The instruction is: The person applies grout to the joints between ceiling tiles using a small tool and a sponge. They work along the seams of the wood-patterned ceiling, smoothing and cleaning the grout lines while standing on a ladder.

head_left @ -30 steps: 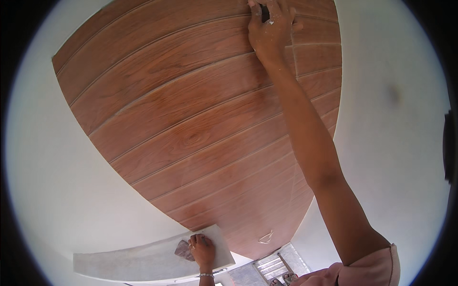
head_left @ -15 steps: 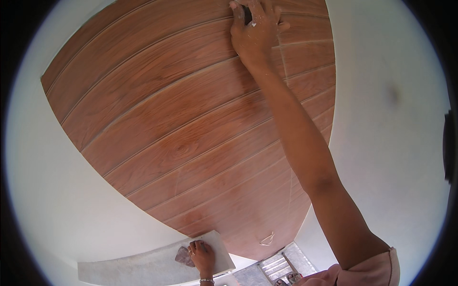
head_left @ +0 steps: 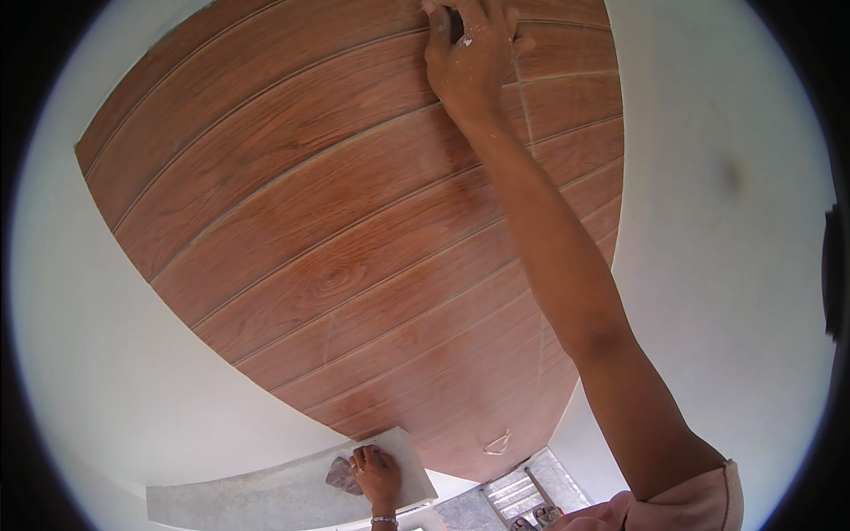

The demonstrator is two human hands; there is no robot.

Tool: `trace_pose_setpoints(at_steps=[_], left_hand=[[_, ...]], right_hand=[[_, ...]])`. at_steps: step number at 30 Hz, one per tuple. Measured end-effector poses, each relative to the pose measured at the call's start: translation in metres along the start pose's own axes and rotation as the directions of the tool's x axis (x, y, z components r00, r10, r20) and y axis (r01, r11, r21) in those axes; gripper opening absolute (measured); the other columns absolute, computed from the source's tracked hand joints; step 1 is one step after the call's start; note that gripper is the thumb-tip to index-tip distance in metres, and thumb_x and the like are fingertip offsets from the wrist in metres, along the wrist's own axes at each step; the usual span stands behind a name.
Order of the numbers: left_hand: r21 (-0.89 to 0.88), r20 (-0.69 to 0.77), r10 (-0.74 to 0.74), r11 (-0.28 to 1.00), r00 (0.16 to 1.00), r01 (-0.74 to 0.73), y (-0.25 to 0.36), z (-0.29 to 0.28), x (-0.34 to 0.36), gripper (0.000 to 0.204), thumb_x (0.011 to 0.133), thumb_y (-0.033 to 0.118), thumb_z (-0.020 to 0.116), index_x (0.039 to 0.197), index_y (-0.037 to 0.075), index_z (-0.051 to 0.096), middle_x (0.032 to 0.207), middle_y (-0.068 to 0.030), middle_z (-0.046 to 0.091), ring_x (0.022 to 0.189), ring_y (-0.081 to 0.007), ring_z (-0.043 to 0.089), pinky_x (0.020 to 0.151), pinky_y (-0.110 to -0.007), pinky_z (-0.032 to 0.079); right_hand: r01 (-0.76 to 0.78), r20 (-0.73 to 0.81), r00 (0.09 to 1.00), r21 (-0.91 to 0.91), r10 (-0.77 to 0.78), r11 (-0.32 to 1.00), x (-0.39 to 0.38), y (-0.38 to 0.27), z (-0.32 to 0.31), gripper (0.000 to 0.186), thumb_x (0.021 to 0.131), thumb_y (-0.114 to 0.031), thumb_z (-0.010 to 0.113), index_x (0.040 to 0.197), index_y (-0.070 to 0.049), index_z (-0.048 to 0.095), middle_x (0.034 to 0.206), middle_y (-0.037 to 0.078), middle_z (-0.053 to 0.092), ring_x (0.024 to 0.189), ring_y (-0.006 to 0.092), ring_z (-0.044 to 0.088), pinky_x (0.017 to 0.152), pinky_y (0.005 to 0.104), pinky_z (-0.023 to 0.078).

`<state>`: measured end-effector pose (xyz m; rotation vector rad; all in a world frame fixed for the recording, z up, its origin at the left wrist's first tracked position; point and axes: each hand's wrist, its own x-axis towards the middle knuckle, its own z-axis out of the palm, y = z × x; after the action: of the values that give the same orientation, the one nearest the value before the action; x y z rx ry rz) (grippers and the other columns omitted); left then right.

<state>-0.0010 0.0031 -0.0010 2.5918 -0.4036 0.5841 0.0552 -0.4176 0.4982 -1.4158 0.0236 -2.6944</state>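
My right hand [head_left: 469, 66] is raised to the upper part of a brown wood-grain panelled surface [head_left: 328, 203] with pale lines between its boards. Its fingers are closed around a small dark pad [head_left: 456, 26], pressed against the surface; the pad's far end is hidden by the fingers and frame edge. Whitish specks mark that hand. Low in the picture, my left hand [head_left: 376, 473], with a ring and bracelet, rests on a grey ledge [head_left: 257, 496]. Its fingers are curled beside a reddish-brown flat piece [head_left: 341, 476]; what lies under them cannot be made out.
Pale walls [head_left: 726, 265] flank the panelled surface on both sides. A light loop-shaped handle or cord [head_left: 498, 442] shows near its bottom. Below are my feet in sandals [head_left: 544, 515] by a metal-framed step or grate [head_left: 518, 496].
My right hand has shifted very slightly left along the panelled surface with the dark pad. My left hand stays on the ledge, almost unmoved.
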Motion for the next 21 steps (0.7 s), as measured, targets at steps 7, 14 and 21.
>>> trace_pose_setpoints(at_steps=[7, 14, 21], left_hand=[[0.019, -0.019, 0.012, 1.000, 1.000, -0.012, 0.0000, 0.0020, -0.0016, 0.018, 0.087, 0.012, 0.063, 0.101, 0.002, 0.062, 0.107, -0.0214, 0.061, 0.107, -0.0444, 0.056, 0.097, -0.058, 0.044], [0.008, -0.017, 0.018, 1.000, 1.000, -0.017, -0.0017, 0.0023, -0.0008, 0.017, 0.087, 0.012, 0.063, 0.101, 0.002, 0.062, 0.107, -0.0220, 0.061, 0.107, -0.0447, 0.056, 0.097, -0.058, 0.044], [0.007, -0.027, 0.024, 1.000, 0.999, -0.024, 0.0013, 0.0004, -0.0004, 0.016, 0.087, 0.012, 0.062, 0.100, 0.003, 0.062, 0.107, -0.0218, 0.061, 0.107, -0.0447, 0.056, 0.096, -0.058, 0.044]], right_hand=[[0.039, -0.004, 0.999, 0.058, -0.038, 0.998, -0.0006, 0.0000, 0.0016, 0.008, 0.101, -0.018, 0.068, 0.100, -0.012, 0.073, 0.103, 0.012, 0.067, 0.100, 0.0326, 0.056, 0.087, 0.0465, 0.031], [0.028, -0.021, 0.999, 0.020, -0.028, 0.999, -0.0011, -0.0008, 0.0024, 0.010, 0.102, -0.020, 0.066, 0.099, -0.012, 0.073, 0.102, 0.012, 0.066, 0.099, 0.0328, 0.056, 0.085, 0.0465, 0.031], [0.048, -0.033, 0.998, 0.015, -0.047, 0.999, -0.0010, -0.0002, 0.0015, 0.012, 0.102, -0.020, 0.065, 0.098, -0.012, 0.072, 0.101, 0.013, 0.064, 0.099, 0.0334, 0.055, 0.084, 0.0468, 0.032]])
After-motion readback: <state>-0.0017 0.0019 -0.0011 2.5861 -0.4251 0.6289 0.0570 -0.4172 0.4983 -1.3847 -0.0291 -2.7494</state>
